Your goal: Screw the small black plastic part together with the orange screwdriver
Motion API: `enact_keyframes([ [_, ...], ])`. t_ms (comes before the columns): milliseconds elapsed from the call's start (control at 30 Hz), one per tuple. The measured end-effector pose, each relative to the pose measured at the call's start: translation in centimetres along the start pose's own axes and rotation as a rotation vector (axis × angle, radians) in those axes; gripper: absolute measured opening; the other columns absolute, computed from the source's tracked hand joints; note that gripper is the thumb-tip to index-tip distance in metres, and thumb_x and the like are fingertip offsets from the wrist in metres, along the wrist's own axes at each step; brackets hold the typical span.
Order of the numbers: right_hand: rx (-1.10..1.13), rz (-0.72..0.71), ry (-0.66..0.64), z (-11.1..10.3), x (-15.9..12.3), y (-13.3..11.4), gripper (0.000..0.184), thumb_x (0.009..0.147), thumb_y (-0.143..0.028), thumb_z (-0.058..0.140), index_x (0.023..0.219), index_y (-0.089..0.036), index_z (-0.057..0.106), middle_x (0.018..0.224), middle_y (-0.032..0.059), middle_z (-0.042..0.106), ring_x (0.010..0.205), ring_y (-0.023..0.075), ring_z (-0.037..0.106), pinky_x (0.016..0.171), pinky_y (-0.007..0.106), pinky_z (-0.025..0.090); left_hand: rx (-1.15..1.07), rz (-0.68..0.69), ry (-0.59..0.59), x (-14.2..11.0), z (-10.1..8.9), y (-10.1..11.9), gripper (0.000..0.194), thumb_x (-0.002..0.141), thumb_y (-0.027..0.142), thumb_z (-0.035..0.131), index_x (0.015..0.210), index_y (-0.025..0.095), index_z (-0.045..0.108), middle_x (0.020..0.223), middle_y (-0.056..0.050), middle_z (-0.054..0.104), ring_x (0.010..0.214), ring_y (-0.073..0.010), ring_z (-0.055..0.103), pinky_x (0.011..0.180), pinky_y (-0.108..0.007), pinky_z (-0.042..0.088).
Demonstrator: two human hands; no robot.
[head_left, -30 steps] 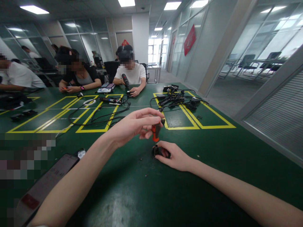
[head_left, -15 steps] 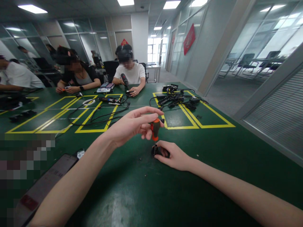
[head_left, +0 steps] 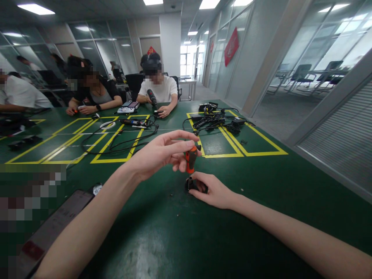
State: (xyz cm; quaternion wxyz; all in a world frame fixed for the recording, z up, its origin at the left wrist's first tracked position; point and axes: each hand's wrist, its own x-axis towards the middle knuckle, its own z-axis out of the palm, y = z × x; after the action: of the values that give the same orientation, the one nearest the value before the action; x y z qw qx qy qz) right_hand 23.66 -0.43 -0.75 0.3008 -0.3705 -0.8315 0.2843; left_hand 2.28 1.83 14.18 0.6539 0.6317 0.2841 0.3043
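While your left hand (head_left: 173,150) gripped the stubby orange-and-grey plastic-handled screwdriver (head_left: 190,162) at twelve o'clock from the small black plastic-looking part (head_left: 188,186) your right hand (head_left: 211,190) pinched, sideways pressure risked slippage.

Two bare forearms (head_left: 94,217), slim wrists (head_left: 236,201), slender fingers (head_left: 180,135)

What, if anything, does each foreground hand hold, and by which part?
The left hand holds a screwdriver by its upper handle; the right hand holds a small black part, though exactly where is hidden.
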Motion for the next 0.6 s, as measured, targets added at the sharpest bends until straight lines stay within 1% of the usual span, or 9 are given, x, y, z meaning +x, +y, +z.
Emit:
enact_keyframes([
  [67, 0.000, 0.003, -0.004, -0.04, -0.01, -0.07, 0.018, 0.092, -0.032, 0.065, 0.103, -0.019, 0.060, 0.074, -0.0029, 0.055, 0.060, 0.0129, 0.051, 0.057, 0.025, 0.039, 0.015, 0.011, 0.036, -0.06, -0.08, -0.02, 0.037, 0.085, 0.037, 0.080, 0.114, 0.016, 0.070, 0.087, -0.002, 0.071, 0.054, -0.0054, 0.057, 0.048, -0.017, 0.041],
  [167, -0.001, 0.005, -0.004, -0.05, -0.02, -0.09, 0.019, 0.092, -0.033, 0.065, 0.103, -0.019, 0.060, 0.074, -0.0032, 0.055, 0.060, 0.0130, 0.051, 0.057, 0.025, 0.039, 0.024, 0.006, 0.035, -0.04, -0.22, -0.05, 0.033, 0.083, 0.040, 0.081, 0.101, 0.013, 0.075, 0.078, 0.000, 0.066, 0.053, -0.0043, 0.053, 0.046, -0.016, 0.037],
  [233, 0.000, 0.004, -0.001, -0.01, -0.03, -0.01, 0.019, 0.092, -0.033, 0.065, 0.103, -0.019, 0.060, 0.073, -0.0035, 0.054, 0.059, 0.0129, 0.050, 0.057, 0.025, 0.039, 0.011, -0.013, 0.000, 0.04, -0.23, -0.04, 0.033, 0.083, 0.042, 0.080, 0.095, 0.012, 0.074, 0.074, -0.001, 0.066, 0.053, -0.0064, 0.057, 0.045, -0.016, 0.039],
  [267, 0.001, 0.004, -0.001, 0.01, -0.03, 0.04, 0.019, 0.092, -0.033, 0.066, 0.103, -0.019, 0.060, 0.073, -0.0035, 0.055, 0.059, 0.0129, 0.051, 0.057, 0.025, 0.039, -0.002, -0.023, -0.017, 0.09, -0.20, -0.02, 0.033, 0.083, 0.042, 0.080, 0.094, 0.012, 0.072, 0.076, -0.002, 0.068, 0.055, -0.0084, 0.061, 0.046, -0.017, 0.041],
  [367, -0.005, -0.001, 0.002, 0.07, -0.02, 0.14, 0.019, 0.091, -0.033, 0.066, 0.103, -0.019, 0.060, 0.074, -0.0033, 0.055, 0.060, 0.0128, 0.051, 0.057, 0.025, 0.039, -0.035, -0.032, -0.039, 0.19, -0.07, 0.02, 0.031, 0.083, 0.040, 0.080, 0.093, 0.014, 0.067, 0.091, -0.007, 0.075, 0.061, -0.0139, 0.071, 0.048, -0.019, 0.048],
  [433, -0.015, -0.002, 0.001, 0.07, -0.02, 0.13, 0.018, 0.091, -0.033, 0.067, 0.103, -0.019, 0.060, 0.075, -0.0033, 0.056, 0.060, 0.0127, 0.051, 0.057, 0.025, 0.040, -0.031, -0.017, -0.021, 0.19, -0.04, 0.01, 0.030, 0.083, 0.038, 0.080, 0.098, 0.015, 0.067, 0.095, -0.007, 0.075, 0.059, -0.0124, 0.069, 0.048, -0.019, 0.048],
  [533, -0.017, 0.003, -0.004, 0.03, -0.02, 0.07, 0.018, 0.092, -0.033, 0.067, 0.103, -0.019, 0.061, 0.072, -0.0038, 0.055, 0.059, 0.0129, 0.051, 0.057, 0.025, 0.040, 0.000, 0.001, 0.029, 0.14, -0.12, -0.06, 0.035, 0.083, 0.036, 0.081, 0.111, 0.016, 0.071, 0.086, -0.002, 0.071, 0.054, -0.0071, 0.060, 0.046, -0.017, 0.042],
  [600, -0.017, 0.005, -0.006, -0.01, -0.02, 0.03, 0.018, 0.092, -0.033, 0.066, 0.103, -0.019, 0.061, 0.072, -0.0037, 0.055, 0.060, 0.0132, 0.052, 0.057, 0.025, 0.040, 0.025, 0.012, 0.043, 0.08, -0.20, -0.09, 0.035, 0.081, 0.036, 0.082, 0.108, 0.016, 0.073, 0.081, 0.000, 0.067, 0.053, -0.0050, 0.055, 0.045, -0.016, 0.037],
])
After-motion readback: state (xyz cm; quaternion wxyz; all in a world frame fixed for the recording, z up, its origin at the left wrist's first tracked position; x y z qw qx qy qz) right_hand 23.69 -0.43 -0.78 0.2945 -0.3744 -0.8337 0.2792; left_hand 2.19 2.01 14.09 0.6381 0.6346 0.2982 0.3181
